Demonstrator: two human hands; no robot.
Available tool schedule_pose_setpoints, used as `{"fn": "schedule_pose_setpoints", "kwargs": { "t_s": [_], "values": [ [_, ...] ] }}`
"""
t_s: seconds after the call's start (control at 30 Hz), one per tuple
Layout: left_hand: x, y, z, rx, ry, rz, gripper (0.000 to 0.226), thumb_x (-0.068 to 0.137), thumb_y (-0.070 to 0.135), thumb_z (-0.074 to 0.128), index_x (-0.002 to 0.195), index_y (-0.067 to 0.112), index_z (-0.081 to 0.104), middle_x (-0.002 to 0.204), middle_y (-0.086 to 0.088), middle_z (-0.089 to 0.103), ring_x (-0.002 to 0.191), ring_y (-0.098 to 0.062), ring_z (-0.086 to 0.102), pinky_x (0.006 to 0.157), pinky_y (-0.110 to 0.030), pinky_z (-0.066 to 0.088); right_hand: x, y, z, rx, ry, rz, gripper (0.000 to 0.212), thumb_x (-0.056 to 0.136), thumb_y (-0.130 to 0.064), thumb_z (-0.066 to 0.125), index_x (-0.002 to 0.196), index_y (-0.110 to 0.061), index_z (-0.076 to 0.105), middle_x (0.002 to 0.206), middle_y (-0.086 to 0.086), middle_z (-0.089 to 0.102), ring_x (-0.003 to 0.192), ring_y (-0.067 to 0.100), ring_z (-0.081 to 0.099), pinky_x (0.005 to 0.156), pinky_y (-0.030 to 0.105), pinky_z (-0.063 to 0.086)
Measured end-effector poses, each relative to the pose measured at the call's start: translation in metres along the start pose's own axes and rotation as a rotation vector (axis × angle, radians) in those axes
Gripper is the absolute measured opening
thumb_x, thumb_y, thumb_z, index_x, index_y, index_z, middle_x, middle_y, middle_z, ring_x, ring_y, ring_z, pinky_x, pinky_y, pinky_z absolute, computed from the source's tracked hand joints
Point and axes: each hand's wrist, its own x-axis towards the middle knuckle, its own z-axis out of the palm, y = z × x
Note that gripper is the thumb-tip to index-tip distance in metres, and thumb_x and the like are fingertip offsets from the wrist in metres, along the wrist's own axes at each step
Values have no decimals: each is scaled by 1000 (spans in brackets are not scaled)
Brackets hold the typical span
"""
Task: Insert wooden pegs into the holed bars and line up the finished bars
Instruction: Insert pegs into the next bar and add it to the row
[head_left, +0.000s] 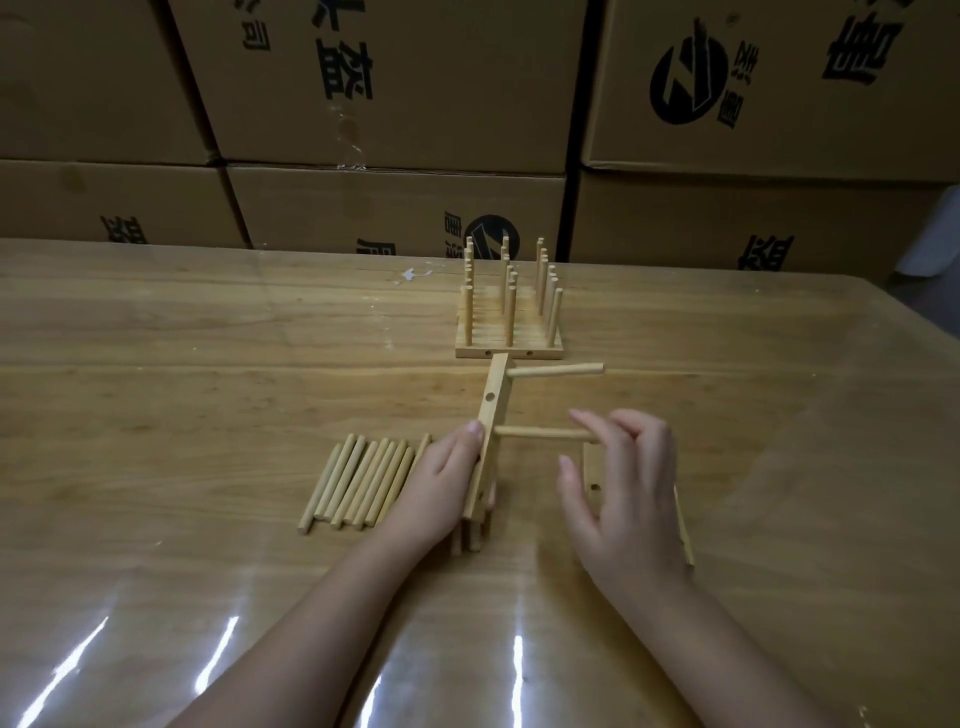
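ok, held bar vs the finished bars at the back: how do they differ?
The held bar is gripped by the left hand and tilted up; the finished bars lie flat on the table in a row.
The held bar's pegs point sideways; the finished bars' pegs stand upright.
The held bar shows two pegs, the lower peg in the right hand; the front finished bar has three.
Shared: pale wood, side holes.

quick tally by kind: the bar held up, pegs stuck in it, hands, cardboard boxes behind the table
held bar: 1
pegs stuck in it: 2, far peg and near peg
hands: 2, left hand gripping the bar, right hand at the near peg's end
cardboard boxes: 6
total: 11
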Motion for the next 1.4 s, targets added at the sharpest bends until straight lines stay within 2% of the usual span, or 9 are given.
{"fn": "schedule_pose_setpoints", "kwargs": {
  "t_s": [0.13,0.27,0.33,0.4,0.5,0.6,0.8,1.0,1.4],
  "values": [
    [1,5,3,-72,-67,41,57,106,22,22,61,10,55,54,3,56,53,-10,53,61,-20,44,-5,-4,3,75,160,-38,21,82,-16,52,101,-13,45,107,7,39,97,23,46,83,42,40],
    [4,4,6,-208,49,-4,58,105,27,22,65,6,58,47,2,53,46,-9,48,52,-17,40,-6,-2,3,120,207,-24,22,81,-13,51,102,-13,45,106,8,41,97,26,46,81,46,40],
    [8,3,2,-476,122,-72,49,105,29,25,89,1,62,46,1,49,40,-10,42,44,-20,36,-7,-2,4,136,35,-64,17,82,-15,49,98,-14,46,99,3,45,93,19,46,81,40,41],
    [13,-1,-1,-714,136,-100,44,104,30,27,111,2,59,46,-1,46,39,-10,36,40,-21,30,-9,-5,6,52,-274,-170,15,85,-23,47,98,-21,54,96,-7,53,93,10,46,81,35,44],
    [18,-8,-5,-828,133,-103,43,104,32,28,118,2,56,48,0,45,40,-9,36,39,-20,31,-11,-7,9,-50,-625,-351,23,89,-34,46,106,-30,60,110,-18,57,102,8,47,86,30,41],
    [20,-12,-8,-875,118,-122,43,103,34,28,117,4,56,49,0,45,41,-8,37,39,-19,32,-9,-10,8,-31,-761,-353,26,90,-41,43,109,-35,61,115,-23,56,103,6,48,89,28,37],
    [23,-16,-9,-914,95,-125,44,103,35,29,117,4,56,51,0,46,41,-9,36,39,-20,31,-8,-10,6,-177,-657,-228,27,86,-46,44,87,-28,63,82,-11,52,76,10,50,71,28,41],
    [22,-17,-8,-858,54,-119,47,103,36,27,121,3,55,50,-2,45,41,-10,35,38,-20,31,-8,-3,11,-281,-773,-70,43,86,-58,23,94,-31,56,89,-14,51,87,10,46,82,30,29],
    [20,-11,-6,-780,33,-127,48,103,38,26,121,6,57,47,-1,41,38,-10,31,38,-20,28,-7,-1,8,-263,-753,78,19,91,-44,34,93,-36,51,89,-17,51,89,4,43,84,27,26]
  ]
}}
